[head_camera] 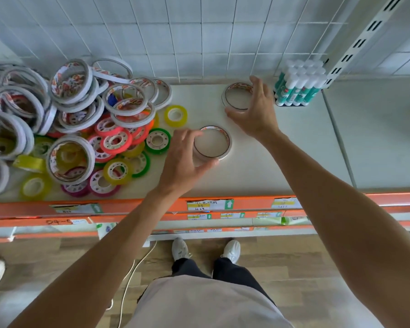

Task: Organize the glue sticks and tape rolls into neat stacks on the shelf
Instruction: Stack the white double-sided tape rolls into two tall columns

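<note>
Your left hand point(185, 157) at frame center grips a white tape stack point(212, 143) on the shelf point(282, 157), fingers curled around its near-left rim. Farther up and right, your right hand point(253, 114) curls around a second tape roll point(237, 95). Loose tape pile point(69, 119) fills the left side. Glue sticks point(298, 84) stand upright at upper right, beside the wire-grid back.
</note>
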A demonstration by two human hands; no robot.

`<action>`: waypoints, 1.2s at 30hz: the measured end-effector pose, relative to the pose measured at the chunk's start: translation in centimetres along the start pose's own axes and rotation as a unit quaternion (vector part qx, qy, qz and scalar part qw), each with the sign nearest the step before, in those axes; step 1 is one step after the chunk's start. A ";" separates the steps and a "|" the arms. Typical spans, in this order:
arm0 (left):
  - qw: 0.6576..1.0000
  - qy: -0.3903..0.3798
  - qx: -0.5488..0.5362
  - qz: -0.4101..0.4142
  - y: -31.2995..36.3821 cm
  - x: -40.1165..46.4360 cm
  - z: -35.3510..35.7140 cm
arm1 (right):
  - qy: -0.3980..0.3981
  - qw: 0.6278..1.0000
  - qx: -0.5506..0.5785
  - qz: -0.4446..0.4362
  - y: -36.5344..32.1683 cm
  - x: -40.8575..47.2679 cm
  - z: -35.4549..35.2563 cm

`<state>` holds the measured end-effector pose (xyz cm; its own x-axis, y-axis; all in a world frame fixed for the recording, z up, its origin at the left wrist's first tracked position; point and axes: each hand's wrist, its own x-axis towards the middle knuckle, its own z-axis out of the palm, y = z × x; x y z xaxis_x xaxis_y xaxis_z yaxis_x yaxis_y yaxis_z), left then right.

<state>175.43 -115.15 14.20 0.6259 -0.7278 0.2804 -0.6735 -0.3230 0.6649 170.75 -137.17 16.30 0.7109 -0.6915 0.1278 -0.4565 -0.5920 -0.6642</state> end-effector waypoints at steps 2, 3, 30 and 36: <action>1.000 0.005 0.005 0.009 -0.2 0.0 0.1 | 0.000 1.000 -0.002 -0.003 -0.1 0.1 0.0; 1.000 0.006 0.006 0.010 -0.2 0.0 0.2 | -0.002 1.000 -0.005 -0.006 -0.1 0.2 0.0; 1.000 0.005 0.015 0.013 -0.1 -0.2 0.3 | -0.038 0.999 -0.035 0.016 0.4 0.9 -0.3; 1.000 0.005 0.014 0.010 -0.2 -0.1 0.3 | -0.033 0.999 -0.023 0.035 0.5 1.0 0.2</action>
<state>175.41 -115.14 13.84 0.6151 -0.7289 0.3006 -0.6974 -0.3252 0.6386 171.33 -138.12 15.92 0.7096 -0.7039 0.0320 -0.5294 -0.5625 -0.6350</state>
